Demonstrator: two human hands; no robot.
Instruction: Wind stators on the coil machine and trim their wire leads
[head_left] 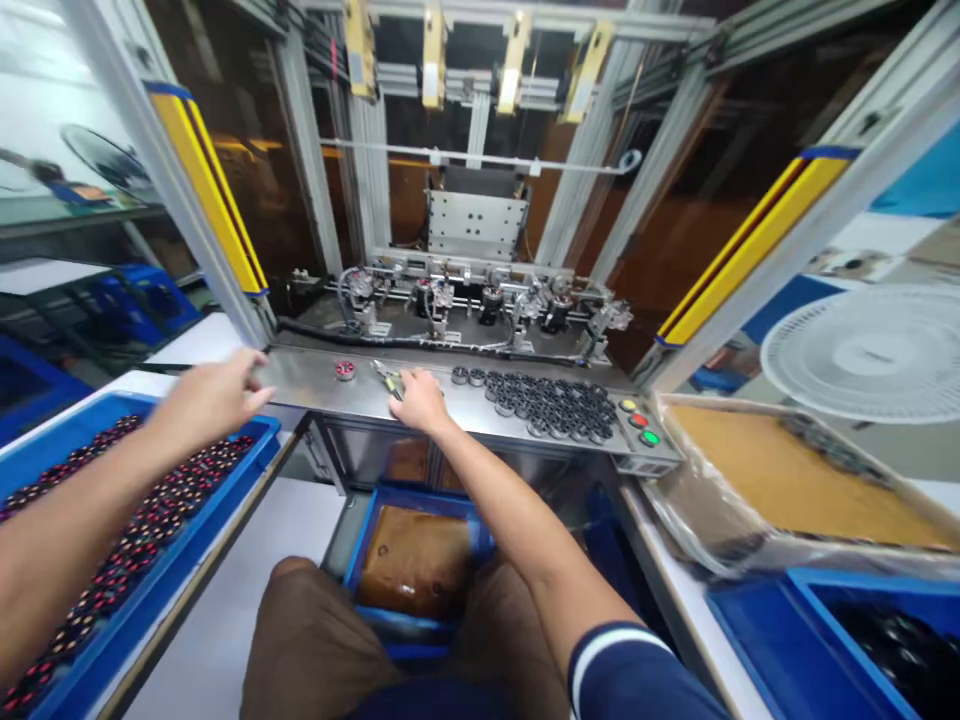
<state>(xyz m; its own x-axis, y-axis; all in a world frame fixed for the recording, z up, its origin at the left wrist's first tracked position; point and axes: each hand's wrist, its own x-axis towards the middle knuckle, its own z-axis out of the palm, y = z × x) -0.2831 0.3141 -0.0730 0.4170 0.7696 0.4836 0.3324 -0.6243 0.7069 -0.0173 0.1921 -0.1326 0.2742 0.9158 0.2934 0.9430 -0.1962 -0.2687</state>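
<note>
Head view: the right hand (421, 402) is gripping pliers (389, 381) at the steel ledge (300, 382), their long axis pointing forward-left; the left hand (225, 395), farther off, is hovering unclenched, apparently carrying nothing. The left blue tray (266, 440) is holding many red-and-black parts (172, 515); the lower blue bin (405, 625) is containing something flat and brown.

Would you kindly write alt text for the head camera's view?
A person's right hand is at the pliers on a metal bench, between a red part and many black rings; the open left hand is near a blue tray of small parts. A machine stands behind.
</note>
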